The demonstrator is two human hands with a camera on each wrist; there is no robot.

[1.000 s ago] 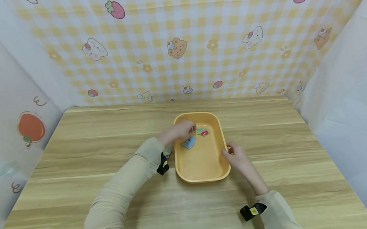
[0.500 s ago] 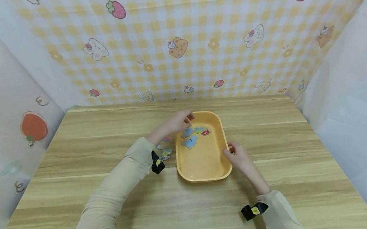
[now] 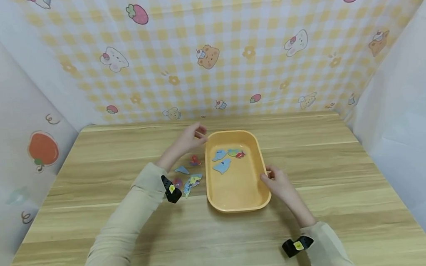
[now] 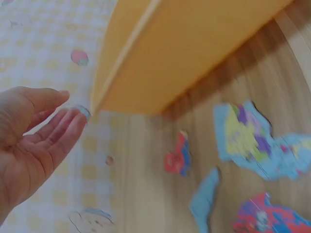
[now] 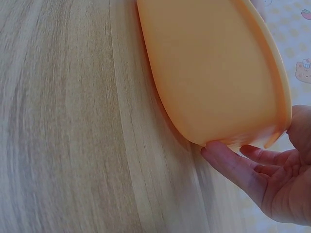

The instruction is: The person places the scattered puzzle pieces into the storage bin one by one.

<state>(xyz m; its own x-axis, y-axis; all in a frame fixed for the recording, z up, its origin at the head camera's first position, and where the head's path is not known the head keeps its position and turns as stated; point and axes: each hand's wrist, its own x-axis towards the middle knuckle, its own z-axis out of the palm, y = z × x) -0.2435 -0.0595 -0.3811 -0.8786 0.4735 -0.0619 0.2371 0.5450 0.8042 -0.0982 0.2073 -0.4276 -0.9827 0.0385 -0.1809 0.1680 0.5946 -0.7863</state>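
A shallow, rounded-rectangular orange plastic tray (image 3: pixel 261 175) is sitting on the light wooden table (image 3: pixel 92 217), and everything else is lying around it. The person's right hand (image 3: pixel 278 183) is resting at the tray's right rim, its fingers (image 5: pixel 228 162) loosely curled and touching the underside of the lip; whether they are truly gripping it cannot be told. The left hand (image 3: pixel 187 140) is hovering just off the tray's far left corner, fingers (image 4: pixel 60 133) relaxed, nearly straight and holding nothing. Inside the tray, toward its far end, three flat jigsaw pieces are lying: a light blue piece (image 3: pixel 219 154), a larger blue piece (image 3: pixel 222 165) just nearer than it, and a multicoloured piece with red (image 3: pixel 236 153) beside them. On the table just left of the tray, more loose puzzle pieces are lying near one another: a small red piece (image 3: pixel 194 161), a slim blue piece (image 3: pixel 181 170), and a yellow-and-blue piece (image 3: pixel 192 180) closest to the tray's left wall, under the beige sleeve (image 3: pixel 130 223).
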